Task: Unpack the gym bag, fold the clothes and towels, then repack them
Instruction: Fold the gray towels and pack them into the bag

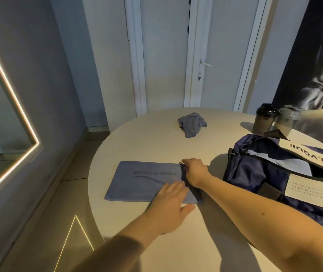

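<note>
Folding step, I judge: the blue towel (143,180) lies flat on the worktop (152,140) just left of the gym bag (270,173), left hand (169,203) spread flat on it, right hand (195,171) gripping its right end, which next wants carrying left to the opposite edge.

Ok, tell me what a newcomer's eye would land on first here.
The blue towel lying flat on the round table, left hand pressed flat on it, right hand gripping its right edge. Then the navy gym bag at the right, and a crumpled grey-blue cloth farther back.
</note>
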